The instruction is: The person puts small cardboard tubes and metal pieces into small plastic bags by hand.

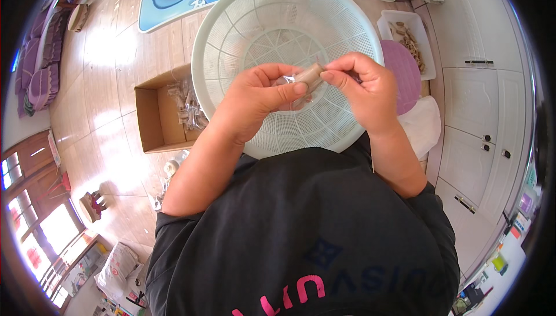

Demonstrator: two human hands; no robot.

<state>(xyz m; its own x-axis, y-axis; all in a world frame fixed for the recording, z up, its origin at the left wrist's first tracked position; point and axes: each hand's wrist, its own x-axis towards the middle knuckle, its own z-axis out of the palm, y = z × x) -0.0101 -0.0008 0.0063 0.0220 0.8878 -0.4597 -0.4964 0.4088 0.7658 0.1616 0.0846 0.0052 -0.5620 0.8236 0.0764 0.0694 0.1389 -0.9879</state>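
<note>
Above a large pale-green mesh basket point(200, 44), both hands meet at a tan, roll-shaped piece point(311, 74) with clear plastic film point(302, 100) around or beside it. My left hand point(255, 93) is closed on the piece, with the thumb along its near side. At the piece's right end, the thumb and forefinger of my right hand point(368, 90) pinch together. Whether they grip the piece itself or the edge of its film is too small to tell. Behind the hands, the basket's mesh bottom shows through.
Left of the basket stands a cardboard box point(152, 120) with several film-wrapped pieces point(190, 107). To the right are a white tray point(430, 61) of tan pieces, a purple round surface point(404, 78) and a white bag point(423, 123). A blue patterned tabletop point(171, 0) lies beyond; cabinets point(472, 104) line the right.
</note>
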